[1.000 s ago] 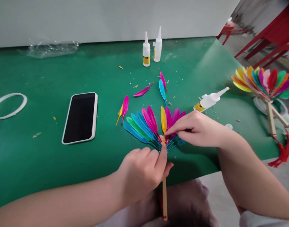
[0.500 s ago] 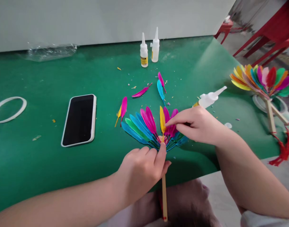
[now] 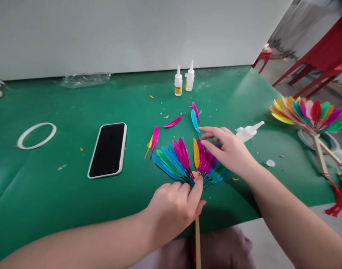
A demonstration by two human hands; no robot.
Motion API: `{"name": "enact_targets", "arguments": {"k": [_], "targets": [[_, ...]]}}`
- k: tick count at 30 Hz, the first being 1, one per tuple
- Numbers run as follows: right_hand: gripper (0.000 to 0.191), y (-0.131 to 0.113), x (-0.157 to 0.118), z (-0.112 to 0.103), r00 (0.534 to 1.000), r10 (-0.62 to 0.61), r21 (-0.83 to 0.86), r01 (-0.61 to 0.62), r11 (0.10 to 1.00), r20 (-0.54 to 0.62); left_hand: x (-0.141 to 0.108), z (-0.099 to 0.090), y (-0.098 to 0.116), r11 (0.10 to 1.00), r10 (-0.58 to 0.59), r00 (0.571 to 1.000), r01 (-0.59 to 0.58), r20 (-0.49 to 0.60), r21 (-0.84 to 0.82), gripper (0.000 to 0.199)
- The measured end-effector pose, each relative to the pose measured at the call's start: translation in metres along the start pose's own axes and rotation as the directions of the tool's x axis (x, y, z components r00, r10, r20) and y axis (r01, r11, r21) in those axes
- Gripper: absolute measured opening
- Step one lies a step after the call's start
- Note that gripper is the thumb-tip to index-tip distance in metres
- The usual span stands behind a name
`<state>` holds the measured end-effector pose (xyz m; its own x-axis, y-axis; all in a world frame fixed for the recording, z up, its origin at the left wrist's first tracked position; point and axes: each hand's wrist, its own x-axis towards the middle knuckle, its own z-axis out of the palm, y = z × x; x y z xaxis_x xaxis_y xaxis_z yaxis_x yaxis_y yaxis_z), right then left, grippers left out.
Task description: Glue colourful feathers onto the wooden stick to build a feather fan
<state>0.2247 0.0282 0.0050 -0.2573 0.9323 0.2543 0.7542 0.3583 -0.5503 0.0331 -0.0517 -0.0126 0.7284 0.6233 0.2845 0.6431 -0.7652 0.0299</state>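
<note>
A feather fan (image 3: 182,153) with blue, green, magenta and yellow feathers lies at the table's near edge, its wooden handle (image 3: 198,239) pointing toward me. My left hand (image 3: 178,203) is closed around the base of the fan, with the index fingertip pressed on the quill end of the yellow feather (image 3: 196,155). Above the magenta feathers on the fan's right side, my right hand (image 3: 223,145) is open, thumb and index finger apart. Those fingertips are at the quill of a loose blue feather (image 3: 194,120); whether they touch it I cannot tell.
Two glue bottles (image 3: 178,84) stand at the back, and another glue bottle (image 3: 248,132) lies behind my right hand. Loose magenta feathers (image 3: 173,122) are scattered mid-table. A phone (image 3: 107,151) and white ring (image 3: 36,144) lie left; a second feather fan (image 3: 313,116) sits right.
My right hand has left the yellow feather and moved up to the loose blue feather, its fingers opening. The left hand keeps its hold. The camera view has tilted up and turned left.
</note>
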Motion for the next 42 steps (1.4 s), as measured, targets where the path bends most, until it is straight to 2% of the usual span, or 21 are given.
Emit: {"name": "enact_targets", "arguments": {"k": [4,10,12,14,17,20,24,27,30,32,33,35,36,38,40,42], "targets": [[0.037,0.003,0.003,0.009,0.991,0.103,-0.001,-0.103,0.995,0.090,-0.001,0.000,0.001,1.000,0.001,1.000,-0.001,0.001,-0.006,0.040],[0.040,0.005,0.004,0.008,0.972,0.138,0.074,-0.154,0.985,0.193,-0.001,0.002,0.000,1.000,0.001,1.000,0.000,0.016,-0.004,0.041],[0.041,0.007,0.004,0.006,0.970,0.151,0.069,-0.166,0.984,0.189,-0.001,0.003,0.000,1.000,-0.004,0.999,0.005,0.032,-0.010,0.041],[0.039,0.008,0.005,0.005,0.975,0.178,0.045,-0.185,0.982,0.131,-0.001,0.003,0.001,1.000,-0.010,0.999,0.011,0.039,-0.012,0.043],[0.038,0.006,0.015,0.005,0.973,0.223,-0.059,-0.220,0.974,0.052,-0.002,0.001,0.001,1.000,-0.003,1.000,0.004,0.018,-0.004,0.043],[0.042,0.001,0.036,0.010,0.965,0.243,-0.225,-0.217,0.950,0.095,-0.002,-0.001,0.002,0.998,0.061,0.998,-0.061,-0.033,-0.017,0.035],[0.045,-0.005,0.066,0.021,0.942,0.307,-0.352,-0.243,0.904,0.138,-0.003,-0.004,0.004,0.988,0.131,0.982,-0.141,-0.138,-0.061,0.023],[0.048,-0.009,0.079,0.029,0.929,0.338,-0.410,-0.252,0.876,0.151,0.001,-0.010,-0.006,0.986,0.032,0.992,-0.051,-0.123,-0.158,0.021],[0.051,-0.017,0.082,0.025,0.927,0.352,-0.437,-0.266,0.859,0.129,0.011,-0.024,-0.037,0.939,-0.196,0.980,0.183,-0.018,-0.291,0.027],[0.053,-0.028,0.077,0.014,0.937,0.336,-0.437,-0.264,0.860,0.096,0.023,-0.037,-0.066,0.846,-0.357,0.933,0.337,0.029,-0.413,0.029],[0.054,-0.036,0.072,0.008,0.947,0.313,-0.430,-0.253,0.867,0.075,0.031,-0.043,-0.079,0.761,-0.432,0.901,0.391,0.046,-0.517,0.031],[0.056,-0.055,0.058,-0.002,0.970,0.242,-0.411,-0.206,0.888,0.037,0.047,-0.051,-0.099,0.484,-0.553,0.822,0.453,0.140,-0.748,0.036],[0.056,-0.064,0.049,-0.005,0.988,0.155,-0.399,-0.138,0.906,0.010,0.055,-0.053,-0.105,0.334,-0.572,0.794,0.455,0.206,-0.826,0.040],[0.048,-0.081,0.031,-0.007,0.999,0.044,-0.446,-0.030,0.895,0.021,0.069,-0.052,-0.106,0.127,-0.538,0.777,0.459,0.328,-0.879,0.044],[0.040,-0.091,0.015,-0.004,0.998,0.039,-0.522,-0.003,0.853,0.058,0.080,-0.048,-0.101,0.040,-0.497,0.776,0.467,0.388,-0.884,0.040],[0.040,-0.092,0.003,-0.002,0.997,0.058,-0.516,-0.024,0.856,0.050,0.085,-0.042,-0.094,0.020,-0.479,0.782,0.464,0.399,-0.886,0.030]]}}
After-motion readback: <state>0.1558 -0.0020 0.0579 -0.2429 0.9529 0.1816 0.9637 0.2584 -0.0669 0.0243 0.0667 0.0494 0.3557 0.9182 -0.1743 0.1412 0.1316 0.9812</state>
